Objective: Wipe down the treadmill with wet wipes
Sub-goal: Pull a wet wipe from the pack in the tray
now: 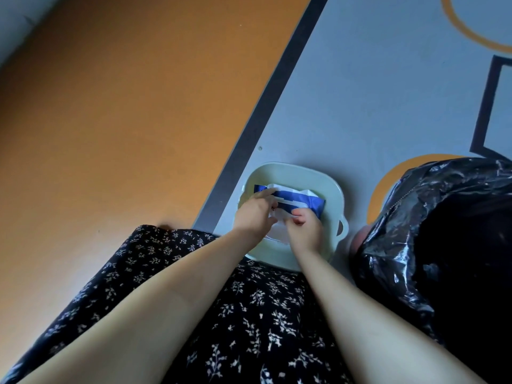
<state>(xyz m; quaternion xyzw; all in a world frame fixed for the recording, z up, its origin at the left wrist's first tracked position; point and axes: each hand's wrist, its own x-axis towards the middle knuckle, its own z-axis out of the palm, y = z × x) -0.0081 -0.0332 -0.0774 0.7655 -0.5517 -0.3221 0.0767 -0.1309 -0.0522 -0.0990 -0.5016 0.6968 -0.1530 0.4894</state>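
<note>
Far left of the frame: smooth matte orange floor (pixel 110 120), then a dark grey stripe (pixel 266 106) running diagonally up toward the top edge. Lower left to bottom centre, dark fabric (pixel 249 314) with a small pale floral print, soft and draped. Centre now: pale green plastic basin (pixel 331 189), rounded square, low wall, loop handle on its right side, resting on the pale grey floor (pixel 374 92). Inside it, the wet-wipes pack (pixel 303 202): glossy blue-and-white wrapper, flat and oblong, lying slantwise. Left hand (pixel 255 214) curled over the pack's left end, gripping it. Just right of that, right hand (pixel 304 228) with fingers bent, pinching a thin white wipe (pixel 278 231) at the pack's near edge, crumpled white sheet spilling down between both wrists. Far right: crinkly, shiny black plastic bag (pixel 443 231), mouth gaping open, inside too dark to make out.
</note>
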